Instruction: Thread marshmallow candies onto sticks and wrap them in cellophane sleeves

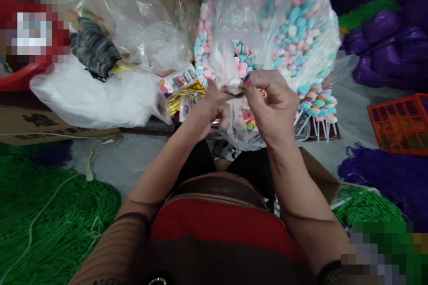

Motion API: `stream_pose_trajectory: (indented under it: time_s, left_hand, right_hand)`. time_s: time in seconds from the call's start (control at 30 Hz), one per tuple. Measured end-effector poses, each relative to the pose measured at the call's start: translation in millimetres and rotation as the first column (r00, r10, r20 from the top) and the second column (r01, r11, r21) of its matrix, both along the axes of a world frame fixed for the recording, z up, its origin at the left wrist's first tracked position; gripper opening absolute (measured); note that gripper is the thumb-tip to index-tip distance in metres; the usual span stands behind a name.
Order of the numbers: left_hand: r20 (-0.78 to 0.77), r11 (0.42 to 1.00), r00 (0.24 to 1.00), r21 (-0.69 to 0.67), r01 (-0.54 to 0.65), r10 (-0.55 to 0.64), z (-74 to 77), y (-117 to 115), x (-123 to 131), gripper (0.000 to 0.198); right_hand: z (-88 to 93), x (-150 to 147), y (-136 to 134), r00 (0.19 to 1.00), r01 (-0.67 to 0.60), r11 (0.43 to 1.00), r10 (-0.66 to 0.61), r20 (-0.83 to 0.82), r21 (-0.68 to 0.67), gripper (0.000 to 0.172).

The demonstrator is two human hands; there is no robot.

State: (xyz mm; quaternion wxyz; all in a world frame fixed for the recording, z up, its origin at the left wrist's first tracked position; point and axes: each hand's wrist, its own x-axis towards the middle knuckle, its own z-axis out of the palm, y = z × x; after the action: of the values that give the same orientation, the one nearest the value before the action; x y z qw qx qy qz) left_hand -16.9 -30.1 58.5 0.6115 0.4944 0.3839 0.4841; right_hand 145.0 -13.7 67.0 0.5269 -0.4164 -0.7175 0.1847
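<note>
My left hand (209, 109) and my right hand (272, 102) meet over the table edge, in front of a large clear bag (230, 22) of pink, blue and white marshmallows (296, 31). Thumb and finger of my right hand pinch at a small pale piece (234, 83), which looks like a marshmallow. Curled fingers of my left hand reach the same spot from the left, blurred; what they hold is hidden. Beside my right wrist lie marshmallow skewers (317, 100) on white sticks. Under my hands, small colourful candies (249, 120) show in a clear bag.
Gold twist ties (183, 100) and a printed wrapper (179, 81) lie left of my hands. A striped grey glove (93, 46) rests on white plastic bags (96, 95). At the right stand an orange crate (397, 124) and purple bundles (384, 49). Green strands (60, 218) cover the left floor.
</note>
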Motion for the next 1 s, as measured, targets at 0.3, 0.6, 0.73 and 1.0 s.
stream_pose_trajectory:
  time_s: [0.3,0.6,0.73,1.0]
  left_hand:
    - [-0.071,0.971,0.969,-0.058,0.233,-0.237,-1.3,5.0,-15.6,0.078]
    - [0.157,0.999,0.987,-0.011,-0.036,0.037,-16.9,8.5,-4.1,0.03]
    - [-0.106,0.959,0.99,0.258,0.117,-0.092,-15.6,-4.8,-14.5,0.016]
    - [-0.729,0.596,0.595,0.655,0.464,0.338,-47.2,-31.6,26.5,0.028]
  right_hand:
    - [-20.7,5.4,-6.5,0.994,-0.026,0.995,0.016,0.105,0.094,0.013]
    - [-34.6,2.4,-10.7,0.996,-0.075,0.988,0.066,-0.066,-0.138,0.016]
    - [-37.0,6.9,-8.5,0.946,-0.2,0.899,0.073,-0.316,-0.391,0.024]
    - [-31.7,26.0,-37.8,0.877,-0.322,0.717,-0.02,-0.479,-0.619,0.039]
